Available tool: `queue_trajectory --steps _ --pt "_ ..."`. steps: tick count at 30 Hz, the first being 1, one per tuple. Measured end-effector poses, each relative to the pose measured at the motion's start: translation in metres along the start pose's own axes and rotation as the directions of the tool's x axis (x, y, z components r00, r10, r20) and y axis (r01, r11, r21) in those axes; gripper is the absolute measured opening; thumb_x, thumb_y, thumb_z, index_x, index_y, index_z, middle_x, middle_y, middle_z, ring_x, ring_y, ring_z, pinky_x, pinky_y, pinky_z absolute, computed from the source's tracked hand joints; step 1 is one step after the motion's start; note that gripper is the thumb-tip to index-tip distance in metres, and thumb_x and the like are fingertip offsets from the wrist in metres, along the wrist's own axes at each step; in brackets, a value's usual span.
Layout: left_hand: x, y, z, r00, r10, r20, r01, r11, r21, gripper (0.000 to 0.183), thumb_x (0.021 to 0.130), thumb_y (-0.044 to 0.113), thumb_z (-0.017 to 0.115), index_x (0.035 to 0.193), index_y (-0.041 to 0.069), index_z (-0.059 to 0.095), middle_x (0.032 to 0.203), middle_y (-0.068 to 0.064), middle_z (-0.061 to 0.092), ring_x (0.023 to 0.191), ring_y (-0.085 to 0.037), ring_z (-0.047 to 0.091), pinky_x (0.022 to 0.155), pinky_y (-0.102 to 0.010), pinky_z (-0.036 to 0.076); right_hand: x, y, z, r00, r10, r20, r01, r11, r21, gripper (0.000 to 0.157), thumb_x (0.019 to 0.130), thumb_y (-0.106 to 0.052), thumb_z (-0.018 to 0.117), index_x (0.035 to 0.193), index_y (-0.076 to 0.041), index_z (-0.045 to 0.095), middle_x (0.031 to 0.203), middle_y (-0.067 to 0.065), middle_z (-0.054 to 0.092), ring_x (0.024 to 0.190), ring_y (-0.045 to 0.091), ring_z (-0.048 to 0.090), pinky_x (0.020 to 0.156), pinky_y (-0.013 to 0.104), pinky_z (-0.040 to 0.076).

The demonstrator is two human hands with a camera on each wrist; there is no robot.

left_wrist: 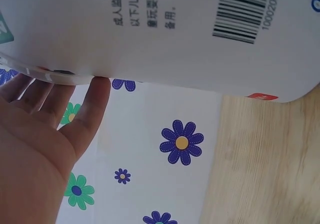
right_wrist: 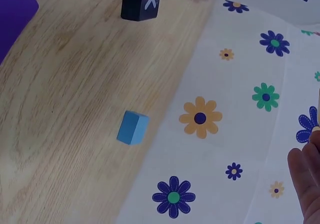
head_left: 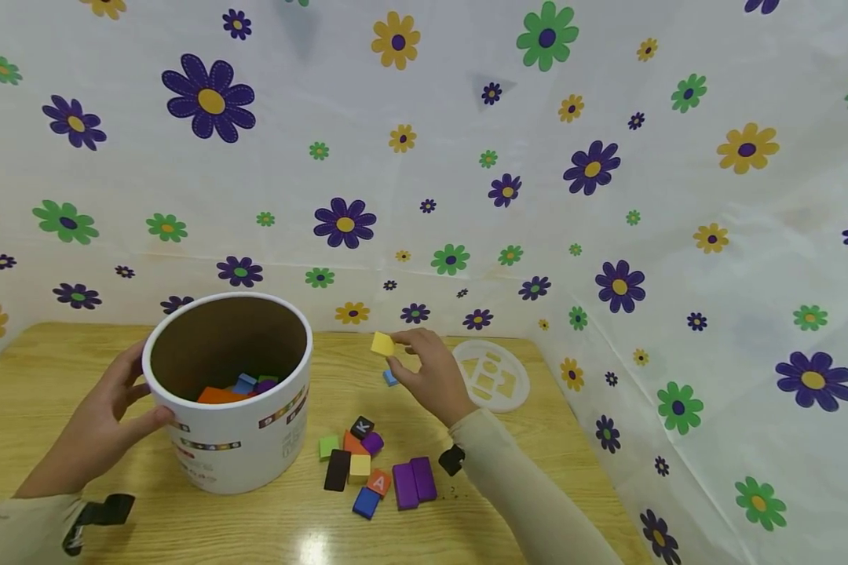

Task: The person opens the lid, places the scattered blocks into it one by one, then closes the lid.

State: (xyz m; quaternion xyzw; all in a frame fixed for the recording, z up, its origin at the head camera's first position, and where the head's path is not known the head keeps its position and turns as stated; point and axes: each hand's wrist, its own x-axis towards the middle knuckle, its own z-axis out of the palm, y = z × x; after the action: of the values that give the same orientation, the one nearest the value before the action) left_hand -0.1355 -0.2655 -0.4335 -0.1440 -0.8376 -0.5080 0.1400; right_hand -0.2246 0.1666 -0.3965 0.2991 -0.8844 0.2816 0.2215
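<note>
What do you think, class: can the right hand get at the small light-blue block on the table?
Probably yes: the light-blue block lies near the right hand, no other block against it. That hand pinches a yellow block, though, which would likely need setting down first.

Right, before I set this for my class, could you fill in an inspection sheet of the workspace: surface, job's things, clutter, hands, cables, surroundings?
Surface: wood-grain table, with a glare spot near the bottom of the head view.
Job's things: white bucket, upright, some blocks inside; yellow block in hand; a cluster of mixed-colour blocks right of the bucket; a small light-blue block apart from it.
Clutter: white lid with cut-out shapes, lying beyond the right hand.
Hands: left hand holds the bucket near its rim; right hand pinches the yellow block.
Cables: nothing seen.
Surroundings: white flower-print sheeting behind and to the right.
</note>
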Motion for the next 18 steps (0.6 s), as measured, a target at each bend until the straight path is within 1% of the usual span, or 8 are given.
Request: queue_trajectory --steps 4,7,12,18 --pt "0.000 0.000 0.000 0.999 0.037 -0.022 -0.038 0.999 -0.020 0.097 0.089 -0.003 0.076 0.165 0.024 0.023 0.159 0.008 0.035 0.130 0.000 0.036 0.091 0.002 0.039 0.001 -0.001 0.001 0.999 -0.023 -0.023 0.023 1.000 -0.007 0.031 0.095 -0.014 0.076 0.124 -0.007 0.069 0.119 0.007 0.070 0.107 0.024 0.067 0.091 0.033 0.060" --pt "0.000 0.001 0.000 0.998 0.051 -0.044 -0.052 0.998 -0.027 0.096 0.088 -0.006 0.078 0.164 0.020 0.026 0.158 0.008 0.036 0.130 -0.001 0.037 0.092 0.002 0.041 0.004 -0.002 0.002 0.996 -0.068 -0.054 0.067 0.998 -0.007 0.031 0.094 -0.014 0.076 0.123 -0.007 0.069 0.118 0.006 0.070 0.104 0.022 0.067 0.091 0.033 0.060" --pt "0.001 0.001 0.002 0.998 0.031 -0.051 -0.033 0.999 -0.022 0.091 0.089 -0.004 0.077 0.163 0.020 0.030 0.158 0.008 0.038 0.130 -0.001 0.037 0.091 0.002 0.042 0.012 -0.009 0.002 0.984 -0.149 -0.096 0.152 0.988 0.026 0.030 0.093 -0.012 0.077 0.121 -0.006 0.069 0.115 0.007 0.070 0.103 0.024 0.068 0.091 0.032 0.060" --pt "0.000 -0.001 0.004 0.998 0.002 -0.057 -0.002 1.000 -0.004 0.089 0.091 0.000 0.077 0.163 0.023 0.031 0.159 0.009 0.038 0.129 0.002 0.037 0.090 0.002 0.041 0.025 -0.027 0.005 0.975 -0.181 -0.127 0.192 0.978 0.079 0.031 0.092 -0.009 0.076 0.122 -0.004 0.068 0.116 0.008 0.069 0.105 0.021 0.068 0.094 0.025 0.058"
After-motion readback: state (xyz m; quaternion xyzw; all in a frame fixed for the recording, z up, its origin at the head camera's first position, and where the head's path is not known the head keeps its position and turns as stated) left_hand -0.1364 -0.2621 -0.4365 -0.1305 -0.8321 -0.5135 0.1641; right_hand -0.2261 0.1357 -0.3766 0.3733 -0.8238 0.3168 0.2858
